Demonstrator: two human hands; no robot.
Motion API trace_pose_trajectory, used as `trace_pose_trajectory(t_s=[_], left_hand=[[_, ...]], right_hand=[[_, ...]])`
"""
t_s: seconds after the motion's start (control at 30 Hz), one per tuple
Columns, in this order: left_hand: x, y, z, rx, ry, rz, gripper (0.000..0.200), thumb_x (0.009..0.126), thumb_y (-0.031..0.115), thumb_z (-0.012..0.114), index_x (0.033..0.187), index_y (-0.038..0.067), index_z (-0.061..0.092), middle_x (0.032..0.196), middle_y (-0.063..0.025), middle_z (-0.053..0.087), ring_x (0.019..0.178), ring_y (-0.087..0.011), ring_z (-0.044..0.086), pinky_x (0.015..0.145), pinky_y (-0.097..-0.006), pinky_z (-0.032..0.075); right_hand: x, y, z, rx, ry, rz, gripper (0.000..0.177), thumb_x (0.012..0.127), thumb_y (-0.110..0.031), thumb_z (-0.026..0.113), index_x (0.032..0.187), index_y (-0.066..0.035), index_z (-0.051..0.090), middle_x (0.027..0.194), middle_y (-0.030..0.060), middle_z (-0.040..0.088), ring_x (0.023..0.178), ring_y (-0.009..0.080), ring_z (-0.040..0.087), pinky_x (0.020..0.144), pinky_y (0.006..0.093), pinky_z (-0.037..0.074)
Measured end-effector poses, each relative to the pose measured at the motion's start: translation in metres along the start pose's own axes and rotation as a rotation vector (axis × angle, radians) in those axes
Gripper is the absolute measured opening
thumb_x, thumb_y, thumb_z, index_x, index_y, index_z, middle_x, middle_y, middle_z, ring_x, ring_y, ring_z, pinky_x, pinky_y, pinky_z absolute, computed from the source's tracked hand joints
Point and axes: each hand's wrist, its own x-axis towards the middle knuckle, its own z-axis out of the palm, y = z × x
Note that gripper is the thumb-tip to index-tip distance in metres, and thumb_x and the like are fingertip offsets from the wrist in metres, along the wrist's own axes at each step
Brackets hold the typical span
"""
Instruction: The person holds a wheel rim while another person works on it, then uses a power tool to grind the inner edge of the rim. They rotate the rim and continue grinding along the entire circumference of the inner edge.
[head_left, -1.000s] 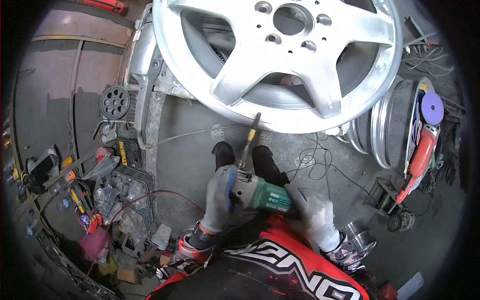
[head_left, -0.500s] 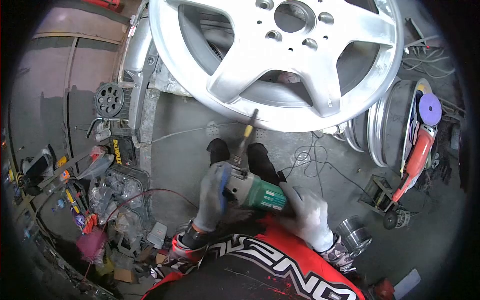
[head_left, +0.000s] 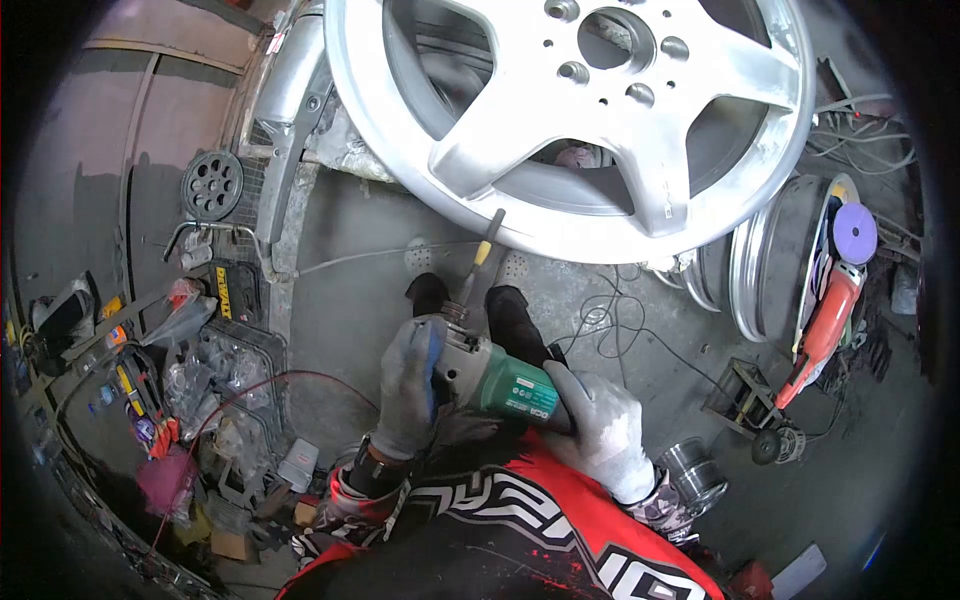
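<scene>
Both my hands wear grey work gloves and hold a green angle grinder (head_left: pixel 515 388) in front of my chest. My left hand (head_left: pixel 408 375) is closed around its metal head. The rear end of the body sits in my right hand (head_left: pixel 600 420), fingers wrapped round it. From the head a narrow arm (head_left: pixel 482 254) with a yellow band points forward, its tip overlapping the lower rim of a large silver alloy wheel (head_left: pixel 655 165) in this view. The wheel has wide spokes and bolt holes around its hub.
At right, a red polisher (head_left: pixel 826 322) with a purple pad lies against another wheel rim (head_left: pixel 752 270). A dark cable (head_left: pixel 665 340) runs over the floor. Left are a black case (head_left: pixel 268 350), plastic bags, a red hose (head_left: pixel 310 373) and a toothed pulley (head_left: pixel 212 186).
The grinder and both hands have shifted slightly left in the view. The wheel appears a little farther right as the camera turns. Both hands keep their hold.
</scene>
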Motion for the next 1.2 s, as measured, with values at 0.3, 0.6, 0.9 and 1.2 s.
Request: trace_pose_trajectory(t_s=[0.3,0.6,0.9,1.2], left_hand=[[-0.005,0.043,0.021,0.458,0.004,0.266,0.033,0.116,0.027,0.05,0.12,-0.002,0.065,0.109,-0.0126,0.067,0.099,-0.0222,0.065,0.09,-0.0377,0.052],[-0.001,0.032,0.017,0.707,0.034,0.571,0.032,0.115,0.022,0.048,0.122,-0.004,0.065,0.107,-0.0165,0.067,0.097,-0.0252,0.068,0.088,-0.0384,0.053],[0.003,-0.001,0.042,0.317,-0.279,0.298,0.075,0.086,0.032,0.088,0.141,-0.006,0.056,0.127,-0.0236,0.069,0.115,-0.0449,0.067,0.1,-0.0491,0.054],[-0.001,0.005,-0.018,0.809,-0.063,0.626,0.053,0.1,0.035,0.072,0.133,-0.005,0.061,0.122,-0.022,0.067,0.104,-0.0394,0.067,0.093,-0.0494,0.052]], right_hand=[[-0.017,-0.003,0.002,-0.029,0.015,0.064,0.087,0.064,-0.023,0.09,0.144,-0.006,0.06,0.104,0.0147,0.069,0.092,0.0363,0.07,0.079,0.0469,0.056],[-0.013,0.004,0.006,0.023,0.046,0.023,0.088,0.062,-0.021,0.092,0.143,-0.006,0.062,0.104,0.0145,0.069,0.09,0.0363,0.07,0.078,0.0473,0.056],[-0.049,0.013,-0.01,-0.147,0.049,0.119,0.088,0.06,-0.025,0.092,0.142,-0.008,0.064,0.104,0.0138,0.07,0.087,0.0332,0.071,0.075,0.0458,0.057],[-0.003,-0.012,0.013,-0.03,0.025,0.042,0.085,0.065,-0.023,0.088,0.144,-0.01,0.06,0.098,0.0121,0.066,0.086,0.0348,0.069,0.075,0.0467,0.054]])
